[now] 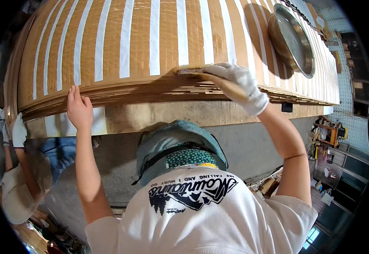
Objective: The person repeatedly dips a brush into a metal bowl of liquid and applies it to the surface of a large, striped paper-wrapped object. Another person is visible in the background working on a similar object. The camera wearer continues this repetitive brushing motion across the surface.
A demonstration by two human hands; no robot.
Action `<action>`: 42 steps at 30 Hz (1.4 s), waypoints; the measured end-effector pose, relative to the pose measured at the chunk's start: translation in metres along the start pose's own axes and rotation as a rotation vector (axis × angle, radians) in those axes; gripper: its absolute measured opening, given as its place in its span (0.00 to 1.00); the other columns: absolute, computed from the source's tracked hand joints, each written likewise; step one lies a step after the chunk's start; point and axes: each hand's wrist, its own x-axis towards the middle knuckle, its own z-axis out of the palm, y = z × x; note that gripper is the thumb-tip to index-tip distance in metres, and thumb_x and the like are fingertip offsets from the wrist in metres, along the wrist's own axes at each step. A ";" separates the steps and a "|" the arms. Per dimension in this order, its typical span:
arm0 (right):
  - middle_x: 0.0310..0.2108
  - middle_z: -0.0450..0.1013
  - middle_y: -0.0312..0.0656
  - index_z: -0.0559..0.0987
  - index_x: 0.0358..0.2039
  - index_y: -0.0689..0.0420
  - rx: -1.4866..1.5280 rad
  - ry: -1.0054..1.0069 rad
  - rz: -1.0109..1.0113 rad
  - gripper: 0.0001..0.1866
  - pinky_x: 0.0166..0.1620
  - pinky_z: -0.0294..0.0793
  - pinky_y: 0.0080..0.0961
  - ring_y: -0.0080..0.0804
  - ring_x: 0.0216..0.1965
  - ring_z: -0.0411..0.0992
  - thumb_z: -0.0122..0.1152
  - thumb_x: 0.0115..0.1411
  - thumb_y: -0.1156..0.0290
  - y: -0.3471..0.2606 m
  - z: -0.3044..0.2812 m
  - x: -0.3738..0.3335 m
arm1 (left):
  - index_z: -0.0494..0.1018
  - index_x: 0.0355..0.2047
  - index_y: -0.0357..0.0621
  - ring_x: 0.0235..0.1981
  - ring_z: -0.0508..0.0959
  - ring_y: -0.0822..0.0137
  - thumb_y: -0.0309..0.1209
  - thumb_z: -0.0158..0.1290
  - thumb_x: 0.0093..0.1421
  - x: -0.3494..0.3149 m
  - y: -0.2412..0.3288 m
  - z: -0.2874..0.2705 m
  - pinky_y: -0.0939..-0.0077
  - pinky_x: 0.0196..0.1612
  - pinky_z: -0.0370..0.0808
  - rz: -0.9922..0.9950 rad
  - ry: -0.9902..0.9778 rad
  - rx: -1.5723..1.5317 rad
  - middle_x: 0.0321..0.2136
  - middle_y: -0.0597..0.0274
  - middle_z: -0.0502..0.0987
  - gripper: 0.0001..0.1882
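A wide stack of brown sheets lies before me, its top crossed by white strips. My left hand is bare. Its outstretched fingers rest at the near edge of the stack, by the lower end of one strip. In a white glove, my right hand grips the wooden handle of a flat, wide brush. The brush's bristle end points left and lies over the near edge of the sheets, casting a shadow there.
A round metal basin stands on the stack at the right. The wooden table edge shows below the sheets, with a small black box beside it. At the far left is another person's white-gloved hand. Shelves stand at right.
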 end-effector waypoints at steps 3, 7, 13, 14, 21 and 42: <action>0.45 0.82 0.44 0.82 0.53 0.56 0.429 -0.063 0.128 0.16 0.38 0.85 0.21 0.30 0.37 0.81 0.63 0.65 0.71 0.018 -0.021 0.000 | 0.72 0.60 0.38 0.64 0.71 0.52 0.28 0.49 0.61 0.000 0.005 -0.002 0.60 0.63 0.70 0.015 0.039 -0.011 0.62 0.50 0.71 0.26; 0.47 0.81 0.43 0.81 0.54 0.57 0.556 0.152 0.173 0.18 0.39 0.83 0.21 0.27 0.39 0.80 0.63 0.64 0.74 0.016 -0.009 0.005 | 0.71 0.62 0.39 0.65 0.69 0.52 0.27 0.51 0.59 -0.001 0.006 -0.004 0.60 0.65 0.69 0.025 0.017 -0.034 0.63 0.51 0.70 0.28; 0.44 0.83 0.45 0.85 0.47 0.56 0.591 -0.124 0.288 0.13 0.44 0.83 0.28 0.36 0.42 0.82 0.67 0.62 0.69 0.005 -0.049 0.015 | 0.69 0.63 0.39 0.65 0.69 0.51 0.26 0.51 0.58 -0.004 0.008 -0.002 0.60 0.65 0.69 0.039 0.080 -0.037 0.62 0.49 0.70 0.30; 0.43 0.83 0.47 0.85 0.49 0.57 0.479 -0.176 0.606 0.16 0.43 0.83 0.25 0.33 0.40 0.82 0.69 0.60 0.69 0.000 -0.054 0.023 | 0.69 0.63 0.38 0.65 0.69 0.50 0.26 0.51 0.57 -0.004 0.006 -0.002 0.59 0.65 0.69 0.036 0.076 -0.042 0.62 0.49 0.70 0.30; 0.27 0.80 0.41 0.80 0.56 0.59 0.921 0.148 0.607 0.24 0.25 0.76 0.23 0.21 0.23 0.75 0.66 0.62 0.62 -0.110 0.001 0.200 | 0.72 0.60 0.39 0.62 0.71 0.51 0.26 0.51 0.56 0.002 -0.001 -0.003 0.59 0.62 0.72 0.071 0.074 -0.008 0.60 0.52 0.72 0.28; 0.51 0.79 0.39 0.77 0.60 0.47 -0.081 0.111 0.015 0.22 0.26 0.79 0.19 0.24 0.36 0.80 0.61 0.65 0.70 -0.119 0.036 0.200 | 0.75 0.55 0.37 0.56 0.77 0.51 0.23 0.52 0.53 0.007 -0.009 -0.002 0.62 0.56 0.77 0.174 0.155 -0.033 0.53 0.52 0.76 0.26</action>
